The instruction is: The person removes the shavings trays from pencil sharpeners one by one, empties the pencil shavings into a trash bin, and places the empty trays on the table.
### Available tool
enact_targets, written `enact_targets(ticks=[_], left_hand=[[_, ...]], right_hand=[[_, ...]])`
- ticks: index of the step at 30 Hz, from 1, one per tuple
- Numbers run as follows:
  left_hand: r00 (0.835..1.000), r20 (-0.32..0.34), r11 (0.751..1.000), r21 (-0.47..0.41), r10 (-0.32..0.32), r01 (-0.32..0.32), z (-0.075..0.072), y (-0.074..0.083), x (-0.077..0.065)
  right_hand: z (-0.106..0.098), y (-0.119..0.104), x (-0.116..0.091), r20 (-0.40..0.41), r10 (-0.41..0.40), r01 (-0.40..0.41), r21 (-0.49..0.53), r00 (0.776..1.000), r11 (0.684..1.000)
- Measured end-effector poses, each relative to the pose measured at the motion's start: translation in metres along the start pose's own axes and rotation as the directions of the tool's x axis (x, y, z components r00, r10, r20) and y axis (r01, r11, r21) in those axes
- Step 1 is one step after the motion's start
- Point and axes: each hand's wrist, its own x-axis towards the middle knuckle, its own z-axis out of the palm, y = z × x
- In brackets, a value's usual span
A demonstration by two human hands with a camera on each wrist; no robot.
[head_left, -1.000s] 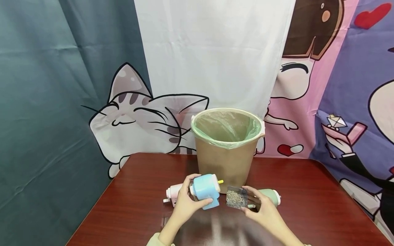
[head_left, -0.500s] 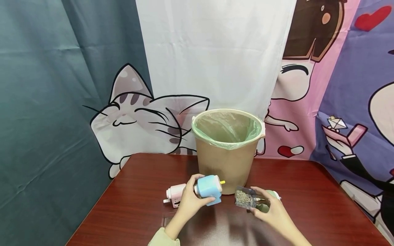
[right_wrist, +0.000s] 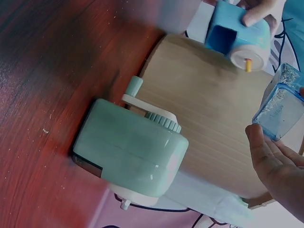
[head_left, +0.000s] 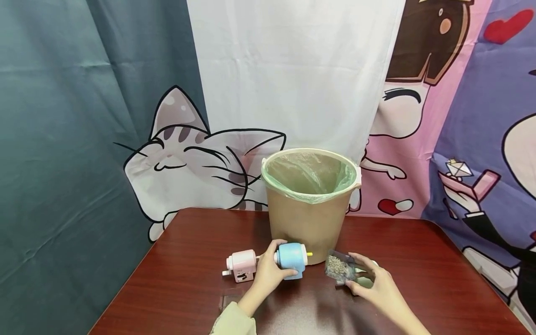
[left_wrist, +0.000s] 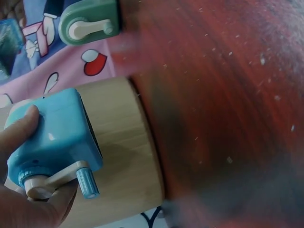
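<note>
My left hand (head_left: 268, 274) grips a blue crank pencil sharpener (head_left: 291, 259) just in front of the bin. A yellow stub (right_wrist: 248, 65) sticks out of its white front, and in the right wrist view a dark opening shows in its body where no drawer sits. To the right, fingers and thumb of my right hand (head_left: 378, 284) pinch a clear bluish shavings drawer (head_left: 337, 267), tilted and holding pale shavings. Behind that hand a green pencil sharpener (right_wrist: 133, 147) lies on the table, largely hidden in the head view. Left of my left hand is a pink pencil sharpener (head_left: 244, 265).
A beige bin (head_left: 310, 223) with a green plastic liner (head_left: 311, 197) stands at the back middle of the red-brown table (head_left: 188, 260). A flat transparent piece (head_left: 229, 298) lies near my left forearm. Small pale specks dot the tabletop. A printed curtain hangs behind.
My left hand has shifted right and a little lower with the blue sharpener, uncovering more of the pink one. My right hand has moved right with the drawer, now covering most of the green sharpener.
</note>
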Motion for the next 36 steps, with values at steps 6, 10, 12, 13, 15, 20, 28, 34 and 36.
enact_targets(ticks=[6,10,12,13,15,20,28,34,36], left_hand=[[0.999,0.034,0.999,0.049,-0.024,0.022,0.012,-0.003,0.001],[0.998,0.049,0.997,0.069,-0.034,0.03,0.019,-0.006,0.002],[0.997,0.061,0.997,0.074,-0.04,0.035,0.022,-0.007,0.002],[0.997,0.068,0.996,0.079,-0.043,0.037,0.024,-0.008,0.003],[0.995,0.084,0.996,0.085,-0.047,0.04,0.027,-0.009,0.002],[0.993,0.104,0.994,0.103,-0.059,0.048,0.031,-0.012,0.0],[0.991,0.112,0.993,0.106,-0.072,0.06,0.036,-0.013,-0.002],[0.99,0.126,0.994,0.098,-0.064,0.052,0.039,-0.014,-0.002],[0.989,0.131,0.994,0.1,-0.065,0.052,0.04,-0.012,-0.001]], right_hand=[[-0.003,0.0,0.0,-0.01,0.044,-0.044,-0.003,0.999,0.999],[-0.002,-0.003,-0.001,-0.031,0.076,-0.076,-0.006,0.997,0.997],[-0.002,-0.004,-0.002,-0.037,0.084,-0.084,-0.002,0.996,0.996],[-0.002,-0.005,-0.002,-0.039,0.085,-0.085,0.0,0.996,0.996],[-0.002,-0.006,-0.002,-0.043,0.081,-0.081,0.004,0.996,0.997],[-0.001,-0.006,-0.002,-0.063,0.07,-0.071,-0.004,0.996,0.997],[0.0,-0.005,-0.001,-0.083,0.062,-0.063,-0.015,0.995,0.998],[0.001,-0.006,0.0,-0.092,0.037,-0.037,-0.005,0.995,0.999],[0.001,-0.006,0.0,-0.092,0.037,-0.036,0.007,0.995,0.999]])
